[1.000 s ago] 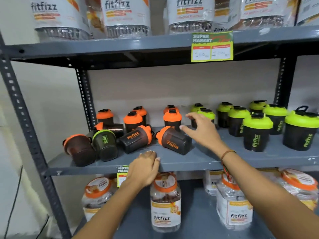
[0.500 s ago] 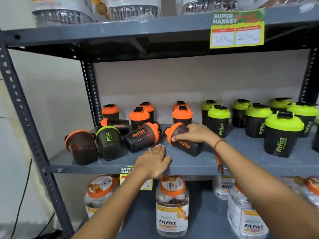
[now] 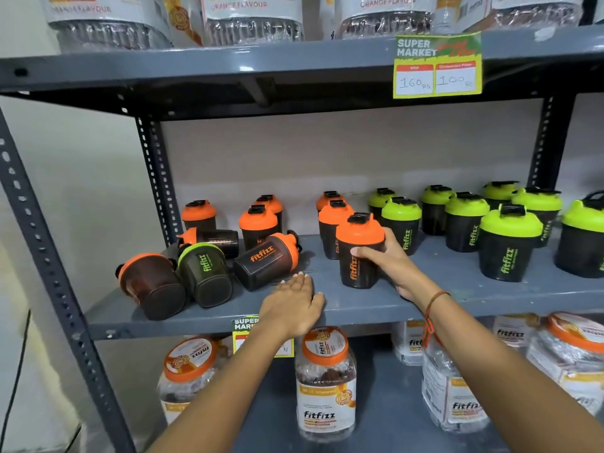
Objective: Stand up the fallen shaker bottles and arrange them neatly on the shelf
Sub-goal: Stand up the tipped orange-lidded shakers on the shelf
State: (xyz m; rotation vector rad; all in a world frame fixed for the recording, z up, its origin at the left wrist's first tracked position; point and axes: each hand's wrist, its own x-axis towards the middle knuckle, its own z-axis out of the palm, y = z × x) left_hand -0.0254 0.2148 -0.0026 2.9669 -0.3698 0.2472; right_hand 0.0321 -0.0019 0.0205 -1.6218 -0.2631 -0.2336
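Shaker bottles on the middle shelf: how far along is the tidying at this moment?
Done: the green-lidded row stands upright. In hand: the right hand grips an upright orange-lidded shaker; the left hand rests flat on the shelf edge. Left: four fallen shakers still lie on their sides at the left.

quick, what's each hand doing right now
Left hand: open, flat on the shelf edge, holding nothing.
Right hand: closed around the upright orange-lidded shaker.

We are in a shop: a "SUPER MARKET" price tag (image 3: 437, 65) hangs on a grey metal shelf (image 3: 457, 299) stocked with branded shaker bottles (image 3: 508, 243) and jars (image 3: 325, 384).
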